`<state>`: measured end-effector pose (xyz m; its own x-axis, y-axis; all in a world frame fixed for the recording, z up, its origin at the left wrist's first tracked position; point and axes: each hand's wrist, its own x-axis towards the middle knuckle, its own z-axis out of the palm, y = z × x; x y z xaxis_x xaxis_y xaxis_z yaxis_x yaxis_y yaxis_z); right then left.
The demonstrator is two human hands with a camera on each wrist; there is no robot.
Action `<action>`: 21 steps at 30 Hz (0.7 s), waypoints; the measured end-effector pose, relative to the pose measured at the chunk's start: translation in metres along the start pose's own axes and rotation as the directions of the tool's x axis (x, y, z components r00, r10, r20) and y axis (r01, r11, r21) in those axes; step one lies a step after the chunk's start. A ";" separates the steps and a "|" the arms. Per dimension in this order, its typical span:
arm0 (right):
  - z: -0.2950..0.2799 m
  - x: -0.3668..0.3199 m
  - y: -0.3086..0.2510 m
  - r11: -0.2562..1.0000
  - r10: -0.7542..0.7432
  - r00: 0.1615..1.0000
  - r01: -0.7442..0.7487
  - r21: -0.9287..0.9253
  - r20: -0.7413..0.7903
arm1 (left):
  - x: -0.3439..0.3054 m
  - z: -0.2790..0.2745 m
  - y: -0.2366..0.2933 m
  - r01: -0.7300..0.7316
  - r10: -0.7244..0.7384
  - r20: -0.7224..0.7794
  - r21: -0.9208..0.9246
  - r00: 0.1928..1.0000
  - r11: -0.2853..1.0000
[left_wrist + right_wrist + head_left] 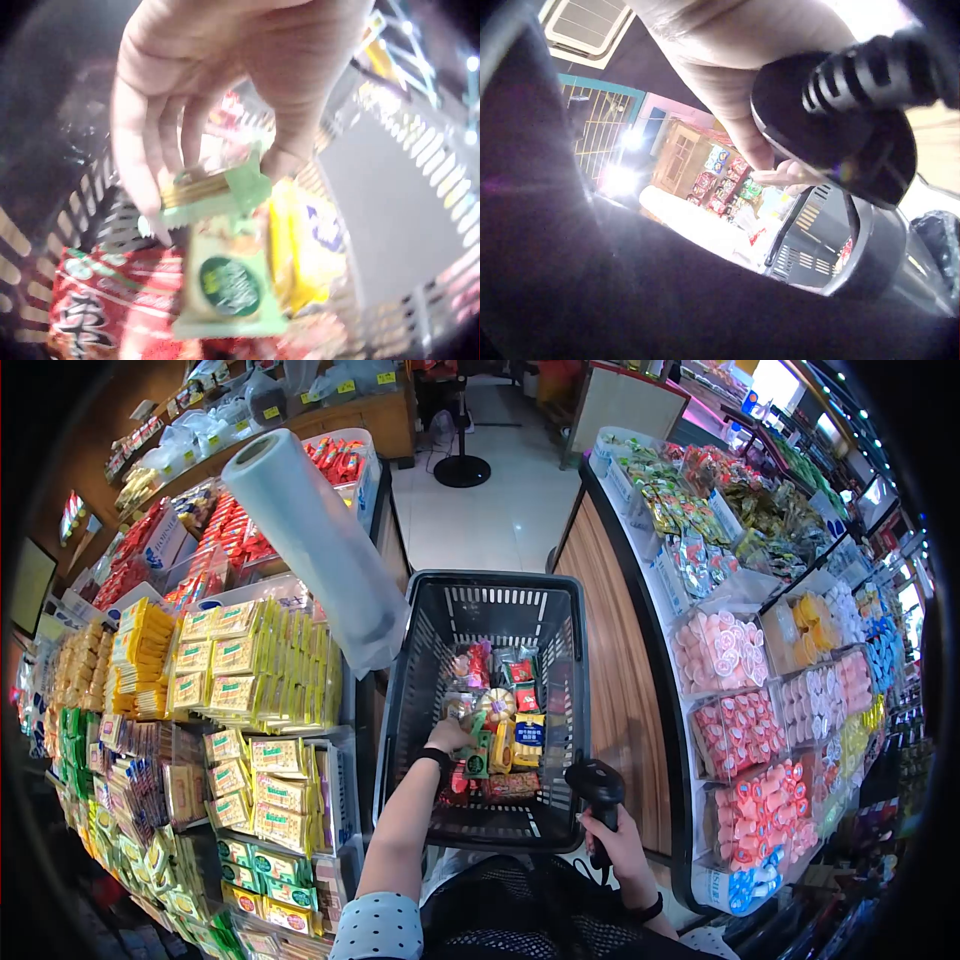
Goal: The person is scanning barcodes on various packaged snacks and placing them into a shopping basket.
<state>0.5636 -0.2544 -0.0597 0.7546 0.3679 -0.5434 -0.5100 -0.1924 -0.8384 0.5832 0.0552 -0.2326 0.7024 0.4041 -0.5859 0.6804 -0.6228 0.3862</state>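
Observation:
Down inside a black plastic shopping basket (583, 650), my left hand (452, 735) pinches a small green-wrapped packet of crackers (214, 191) between thumb and fingers. Right below it in the left wrist view lies another pale green packet (231, 296). A yellow packet (304, 247) and a red packet (112, 300) flank that one. My right hand (622, 845) grips the handle of a black handheld barcode scanner (597, 785), its head over the basket's right front corner. The right wrist view shows the scanner (840, 135) from the handle end.
Packaged snacks (290, 660) fill the display at left, where a tall roll of clear plastic bags (310, 540) leans over. Pink-packed goods (740, 735) line the counter at right. A floor aisle (490, 510) runs ahead, with a black round stand base (462, 471).

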 end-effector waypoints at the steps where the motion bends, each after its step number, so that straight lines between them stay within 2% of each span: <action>1: 0.001 0.000 -0.003 1.000 -0.020 0.999 0.020 -0.010 0.037 | -0.018 -0.021 0.006 -0.001 0.081 0.211 -0.354 0.974 0.935; 2: 0.002 0.001 -0.006 1.000 -0.029 0.998 0.030 -0.007 0.052 | -0.026 -0.037 0.009 0.074 0.227 0.362 -0.656 0.904 0.751; 3: 0.003 0.002 -0.009 1.000 -0.029 0.996 0.029 0.007 0.083 | -0.027 -0.050 0.013 0.100 0.174 0.431 -0.542 0.886 0.835; 4: 0.004 0.002 -0.011 0.999 -0.030 0.993 0.028 0.021 0.115 | -0.036 -0.057 0.015 0.097 0.167 0.417 -0.542 0.894 0.835; 5: 0.004 0.002 -0.012 0.999 -0.041 0.990 0.038 0.025 0.132 | -0.056 -0.070 0.022 0.054 0.292 0.369 -0.695 0.882 0.717; 6: 0.004 0.004 -0.012 0.998 -0.058 0.988 0.054 0.030 0.145 | -0.076 -0.083 0.026 0.014 0.407 0.297 -0.822 0.864 0.570; 8: 0.004 0.004 -0.016 0.996 -0.086 0.981 0.080 0.041 0.174 | -0.111 -0.095 0.027 -0.099 0.591 0.119 -0.941 0.798 0.322; 9: 0.004 0.002 -0.021 0.994 -0.109 0.973 0.102 0.048 0.203 | -0.131 -0.094 0.028 -0.143 0.612 -0.004 -0.973 0.791 0.179; 10: 0.004 0.001 -0.024 0.991 -0.133 0.964 0.123 0.056 0.231 | -0.152 -0.092 0.029 -0.128 0.570 -0.070 -0.990 0.818 0.062; 12: -0.003 0.003 -0.024 0.982 -0.187 0.935 0.172 0.075 0.303 | -0.188 -0.072 0.034 -0.272 0.462 -0.305 -0.952 0.833 -0.138; 13: -0.005 0.001 -0.026 0.985 -0.164 0.913 0.129 0.118 0.374 | -0.194 -0.059 0.036 -0.304 0.391 -0.381 -0.920 0.838 -0.245; 14: -0.009 -0.002 -0.029 0.986 -0.134 0.885 0.076 0.147 0.446 | -0.205 -0.046 0.041 -0.372 0.301 -0.447 -0.886 0.842 -0.276; 16: -0.008 -0.008 -0.034 0.985 -0.124 0.845 0.043 0.166 0.520 | -0.218 -0.032 0.045 -0.546 0.185 -0.557 -0.830 0.810 -0.112; 17: -0.011 -0.009 -0.035 0.983 -0.112 0.807 0.006 0.181 0.580 | -0.221 -0.025 0.045 -0.556 0.161 -0.570 -0.822 0.806 -0.125; 19: -0.017 -0.010 -0.028 0.991 -0.087 0.721 -0.007 0.134 0.687 | -0.226 -0.012 0.046 -0.714 0.140 -0.702 -0.697 0.699 0.066; 20: -0.014 -0.016 -0.025 0.988 -0.092 0.693 -0.025 0.151 0.715 | -0.230 -0.005 0.046 -0.716 0.122 -0.706 -0.695 0.697 0.067; 21: -0.016 -0.017 -0.020 0.989 -0.109 0.634 -0.008 0.148 0.765 | -0.233 0.002 0.049 -0.709 0.046 -0.708 -0.703 0.705 0.052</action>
<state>0.5677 -0.2708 -0.0341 0.2183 0.9506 -0.2206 -0.5719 -0.0586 -0.8183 0.4530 -0.0707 -0.0785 0.6744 0.7303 0.1086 -0.3156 0.1522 0.9366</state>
